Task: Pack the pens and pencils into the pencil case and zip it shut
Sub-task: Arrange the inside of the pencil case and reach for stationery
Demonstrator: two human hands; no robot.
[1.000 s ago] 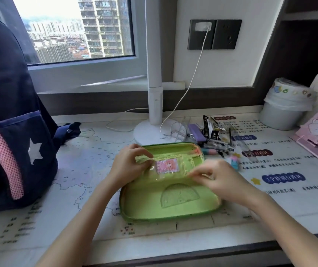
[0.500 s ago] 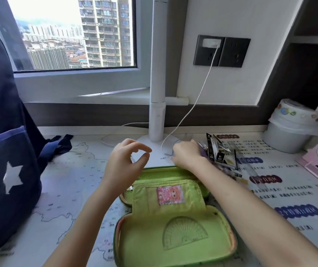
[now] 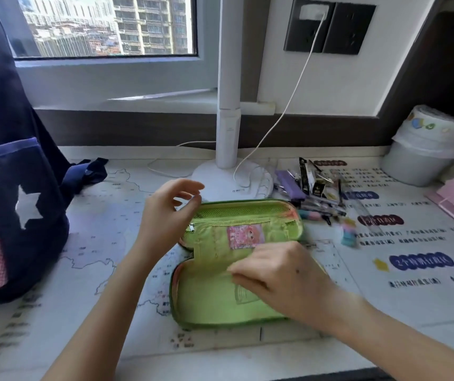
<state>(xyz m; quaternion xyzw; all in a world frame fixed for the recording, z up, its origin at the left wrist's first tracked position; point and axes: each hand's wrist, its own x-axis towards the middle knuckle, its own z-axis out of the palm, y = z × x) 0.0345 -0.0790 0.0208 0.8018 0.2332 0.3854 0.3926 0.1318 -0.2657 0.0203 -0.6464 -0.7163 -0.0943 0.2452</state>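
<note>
A soft-lined, lime-green zip pencil case (image 3: pixel 212 298) lies unzipped and spread flat on the map-printed counter (image 3: pixel 105 243), straight in front of the person. Its far half carries a green mesh pocket (image 3: pixel 247 209). A green fabric inner flap (image 3: pixel 214 251) bearing a pink cartoon sticker (image 3: pixel 245 236) lies over the near half, and a small metal zip pull (image 3: pixel 192 228) shows at the flap's left edge.

The left hand (image 3: pixel 165 213) hovers above the case's far left corner with its fingers loosely curled and thumb and forefinger close together, holding nothing. The right hand (image 3: pixel 286 279) rests low over the near half with its fingers bent down onto the lining. Motion blur hides whether it grips anything.

The loose heap of pens and pencils (image 3: pixel 319 200), mixed with a purple piece and black packets, sits on the counter just beyond the case's far right corner, outside the case. A small blurred blue-and-pink item (image 3: pixel 348 233) lies just right of the case.

A navy backpack with a white star and pink mesh (image 3: pixel 14 188) stands at the left. A white lamp post (image 3: pixel 228 127) rises behind the case, and a white cable (image 3: pixel 283 111) runs up to a dark wall socket (image 3: pixel 349 26). A white lidded tub (image 3: pixel 423 152) stands at the far right.
</note>
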